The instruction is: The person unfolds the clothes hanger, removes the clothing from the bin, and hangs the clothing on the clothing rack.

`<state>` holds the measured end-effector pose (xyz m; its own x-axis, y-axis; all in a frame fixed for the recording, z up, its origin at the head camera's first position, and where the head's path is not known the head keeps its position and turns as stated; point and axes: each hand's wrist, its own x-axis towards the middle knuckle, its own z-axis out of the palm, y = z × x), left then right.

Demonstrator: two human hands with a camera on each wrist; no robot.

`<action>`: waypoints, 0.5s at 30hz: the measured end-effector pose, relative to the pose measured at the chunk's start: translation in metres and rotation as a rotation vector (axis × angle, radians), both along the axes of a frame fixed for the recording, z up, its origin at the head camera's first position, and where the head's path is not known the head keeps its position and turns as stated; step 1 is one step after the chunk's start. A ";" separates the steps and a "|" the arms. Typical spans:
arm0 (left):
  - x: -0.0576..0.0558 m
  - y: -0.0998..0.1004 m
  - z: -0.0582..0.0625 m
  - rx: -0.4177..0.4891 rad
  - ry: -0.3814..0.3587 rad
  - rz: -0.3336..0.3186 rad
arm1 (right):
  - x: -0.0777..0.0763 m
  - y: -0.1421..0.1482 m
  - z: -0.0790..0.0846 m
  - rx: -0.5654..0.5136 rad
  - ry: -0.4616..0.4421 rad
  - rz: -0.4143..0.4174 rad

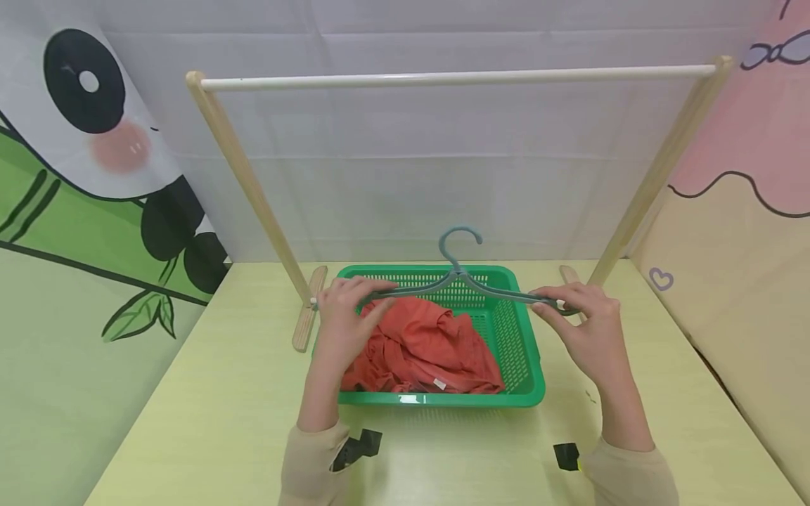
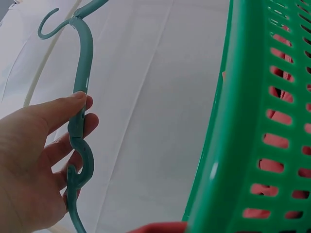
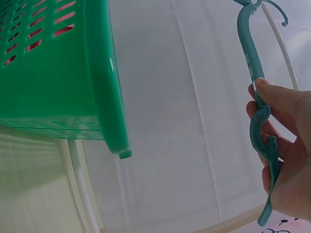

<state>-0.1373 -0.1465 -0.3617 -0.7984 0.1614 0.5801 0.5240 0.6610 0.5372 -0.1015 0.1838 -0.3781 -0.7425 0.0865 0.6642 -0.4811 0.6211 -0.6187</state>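
Note:
A blue-green clothes hanger (image 1: 457,274) is held level above a basket, its hook pointing up. My left hand (image 1: 349,309) grips its left arm, thumb on the near side and fingers behind, as the left wrist view shows of the hanger (image 2: 83,58). At the other end my right hand (image 1: 585,327) pinches the right arm; in the right wrist view the notched end of the hanger (image 3: 260,126) runs past the fingers. Below, crumpled red cloth (image 1: 430,344) with a small white tag fills much of the green basket (image 1: 443,400).
Behind the basket stands a rack with wooden legs (image 1: 247,176) and a white crossbar (image 1: 455,79). Its feet (image 1: 305,316) rest on the pale yellow table (image 1: 209,407). White cloth (image 1: 405,183) hangs at the back, with painted panels at both sides.

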 end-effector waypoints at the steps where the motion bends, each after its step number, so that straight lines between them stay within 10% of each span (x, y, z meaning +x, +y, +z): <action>1: 0.000 0.000 0.000 -0.001 -0.003 0.003 | 0.000 -0.001 0.000 0.000 0.001 0.002; 15: 0.002 -0.002 0.003 -0.001 -0.023 0.000 | 0.000 -0.011 0.007 0.018 -0.023 0.013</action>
